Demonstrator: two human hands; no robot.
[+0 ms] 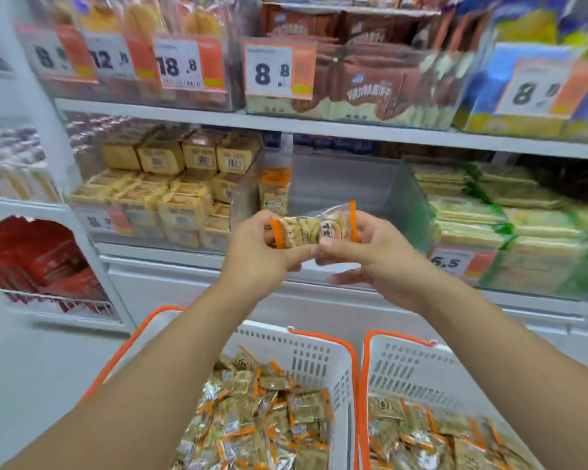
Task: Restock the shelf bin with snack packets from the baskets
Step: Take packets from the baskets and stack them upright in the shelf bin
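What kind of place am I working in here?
Most likely a shop's snack aisle: price tags front the shelf bins, and two baskets of snack packets sit below.

Left arm: bare forearm reaching forward and up from the lower left, wrist about straight.
Left hand [262, 247]: raised at mid-frame, back toward the camera, fingers [269, 220] curled and pinching the left end of a snack packet [311, 227].
Right arm: bare forearm coming in from the lower right, angled toward the centre.
Right hand [370, 252]: level with the left and just beside it, thumb and upper fingers gripping the packet's right end; lower fingers extended leftward beneath it.
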